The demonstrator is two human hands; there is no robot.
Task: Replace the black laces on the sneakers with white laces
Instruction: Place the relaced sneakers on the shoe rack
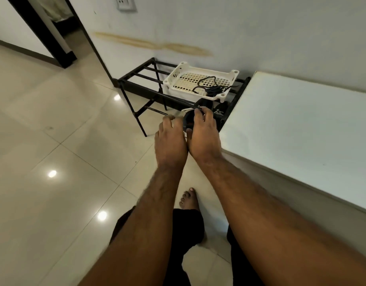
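Glossy floor tiles [74, 129] front a rack [140, 79] where both hands, left hand [169, 139] and right hand [204, 135], pinch a white lace [187, 110] over the dark sneaker [188, 120] (black laces [211, 87] lie in the basket [178, 75]), seemingly mid-threading; next, probably the following eyelet.

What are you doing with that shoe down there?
A person is bending over a dark sneaker by a black rack. The right hand grips the sneaker near a white lace. The left hand seems to pinch that lace, though blur hides its fingertips. Black laces already lie in the white basket on the rack.
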